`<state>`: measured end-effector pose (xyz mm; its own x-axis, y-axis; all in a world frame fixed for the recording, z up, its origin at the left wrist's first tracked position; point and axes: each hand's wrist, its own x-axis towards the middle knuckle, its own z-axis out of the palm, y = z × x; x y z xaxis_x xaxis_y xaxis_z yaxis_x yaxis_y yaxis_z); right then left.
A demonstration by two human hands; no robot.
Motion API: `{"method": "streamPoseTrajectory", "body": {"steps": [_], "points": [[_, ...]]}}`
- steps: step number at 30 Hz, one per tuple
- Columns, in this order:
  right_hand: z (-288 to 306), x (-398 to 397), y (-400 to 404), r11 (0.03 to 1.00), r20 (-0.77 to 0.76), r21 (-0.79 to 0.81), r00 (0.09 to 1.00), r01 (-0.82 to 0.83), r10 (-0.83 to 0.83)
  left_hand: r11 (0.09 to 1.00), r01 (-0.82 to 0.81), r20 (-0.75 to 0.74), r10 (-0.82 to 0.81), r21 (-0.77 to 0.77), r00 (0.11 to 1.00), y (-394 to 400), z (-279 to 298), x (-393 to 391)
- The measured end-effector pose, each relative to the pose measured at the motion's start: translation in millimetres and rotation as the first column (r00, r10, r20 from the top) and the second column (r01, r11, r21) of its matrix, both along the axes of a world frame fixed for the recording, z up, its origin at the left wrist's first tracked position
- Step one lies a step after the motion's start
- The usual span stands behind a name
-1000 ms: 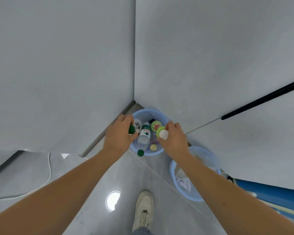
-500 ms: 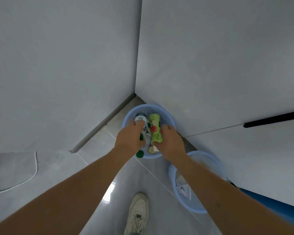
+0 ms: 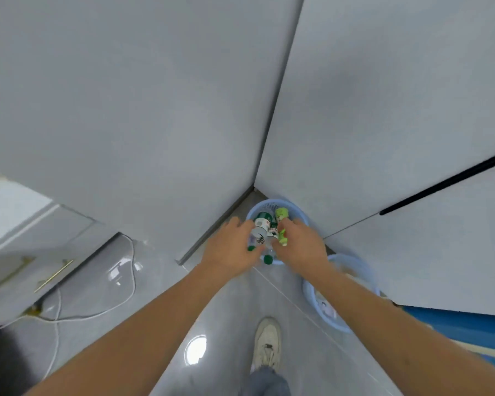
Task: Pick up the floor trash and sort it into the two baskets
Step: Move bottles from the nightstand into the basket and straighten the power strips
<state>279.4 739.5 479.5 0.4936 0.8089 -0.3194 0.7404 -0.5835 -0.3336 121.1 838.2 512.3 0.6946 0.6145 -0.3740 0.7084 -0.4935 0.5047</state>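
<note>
Both of your hands sit at the corner basket (image 3: 299, 214); left hand (image 3: 230, 248) lies slack-fingered beside a clear bottle (image 3: 259, 232); right hand (image 3: 302, 247) pinches a green bottle (image 3: 281, 228); I judge you should lower it inside the rim toward 12 o'clock before releasing.

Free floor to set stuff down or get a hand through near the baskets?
Bare floor tile between the corner basket and the shoe. Crowded: the corner basket is full of bottles, with left hand and right hand over it. The near basket is partly hidden.
</note>
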Motion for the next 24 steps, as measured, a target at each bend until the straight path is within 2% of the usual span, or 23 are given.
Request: {"method": "streamPoseTrajectory", "body": {"steps": [6,13,18,24], "points": [[156,-145,-23,0.997,-0.002,0.027,0.998,-0.070,0.070,0.998,-0.063,0.035,0.062,0.024,0.997,-23,142,-159],[272,-351,-6,0.966,-0.115,0.111,0.962,-0.235,0.247,0.956,-0.290,0.121,0.283,0.048,0.952,-15,265,-372],[309,-443,54,0.927,-0.142,0.126,0.919,-0.352,0.368,0.884,-0.457,0.144,0.442,0.100,0.886,18,304,-483],[319,-475,170,0.883,-0.091,0.152,0.884,-0.444,0.459,0.815,-0.565,0.117,0.553,0.131,0.825,85,297,-537]]}}
